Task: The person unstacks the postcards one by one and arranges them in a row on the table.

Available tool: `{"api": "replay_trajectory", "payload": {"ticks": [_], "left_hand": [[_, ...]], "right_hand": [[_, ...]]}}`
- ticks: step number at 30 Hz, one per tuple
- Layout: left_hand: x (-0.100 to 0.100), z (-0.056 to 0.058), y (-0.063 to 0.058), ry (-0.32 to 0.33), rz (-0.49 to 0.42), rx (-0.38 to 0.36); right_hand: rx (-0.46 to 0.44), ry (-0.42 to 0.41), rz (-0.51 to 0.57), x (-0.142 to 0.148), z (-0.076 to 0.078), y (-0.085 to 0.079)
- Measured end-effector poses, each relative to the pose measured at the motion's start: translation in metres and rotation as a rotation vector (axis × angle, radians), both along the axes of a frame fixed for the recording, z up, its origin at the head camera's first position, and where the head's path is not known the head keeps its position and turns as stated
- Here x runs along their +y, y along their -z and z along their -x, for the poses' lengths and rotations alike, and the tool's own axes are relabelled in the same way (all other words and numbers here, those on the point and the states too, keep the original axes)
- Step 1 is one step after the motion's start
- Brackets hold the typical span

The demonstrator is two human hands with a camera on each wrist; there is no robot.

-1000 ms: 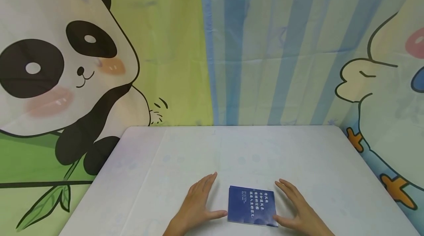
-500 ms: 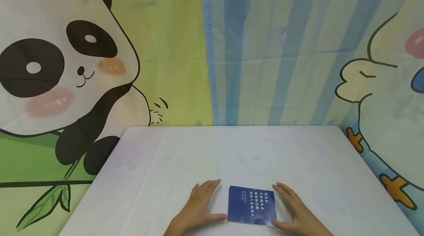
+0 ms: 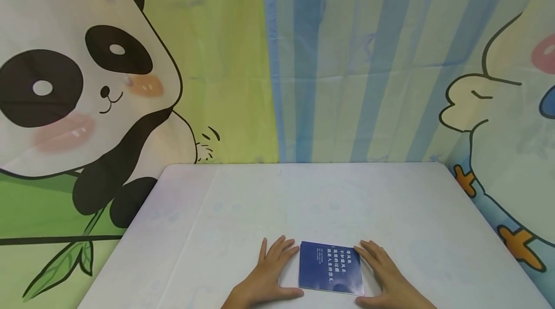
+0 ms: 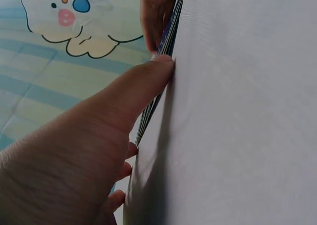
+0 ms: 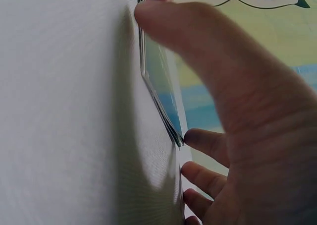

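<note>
A dark blue stack of cards or thin booklet, with white lettering on its top face, lies flat near the front of the white table. My left hand is beside its left edge, fingers spread and thumb tip at the lower left corner. On the other side my right hand has its fingertips at the upper right corner and its thumb by the lower right one. Seen edge-on in the left wrist view, the stack shows several thin layers. The right wrist view has my right thumb overlapping the stack's edge.
The white tabletop reaches back to a hanging cloth with blue stripes. A large printed panda fills the backdrop at the left, and a pale cartoon figure is at the right.
My left hand has moved right, to the stack's left edge, with its fingers spreading wider. My right hand's fingertips have drawn in to the right edge, while its thumb has slid toward the front.
</note>
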State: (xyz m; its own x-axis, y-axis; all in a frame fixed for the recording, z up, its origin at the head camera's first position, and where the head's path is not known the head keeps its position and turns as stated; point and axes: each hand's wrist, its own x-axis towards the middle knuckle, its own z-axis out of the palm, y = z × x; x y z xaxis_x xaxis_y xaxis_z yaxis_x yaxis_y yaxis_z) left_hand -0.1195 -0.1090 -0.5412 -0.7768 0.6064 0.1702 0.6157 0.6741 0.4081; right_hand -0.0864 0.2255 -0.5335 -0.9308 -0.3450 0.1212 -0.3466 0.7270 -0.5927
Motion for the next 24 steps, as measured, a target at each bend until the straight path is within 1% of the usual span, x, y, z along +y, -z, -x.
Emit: {"api": "replay_trajectory", "payload": {"ticks": [5, 17, 21, 24], "left_hand": [[0.0032, 0.0006, 0.0023, -0.001, 0.014, 0.009], [0.0035, 0.0003, -0.0012, -0.004, 0.013, -0.004], [0.0043, 0.0001, -0.0015, -0.005, -0.022, -0.023], [0.0049, -0.0002, -0.0009, -0.002, -0.062, -0.042]], "right_hand": [[-0.034, 0.016, -0.005, -0.0013, -0.0015, -0.0029], [0.017, 0.033, -0.016, -0.0019, -0.0004, 0.0024], [0.069, 0.016, -0.008, -0.0009, -0.0003, 0.0036], [0.063, 0.015, -0.003, -0.0007, -0.0003, 0.0024]]}}
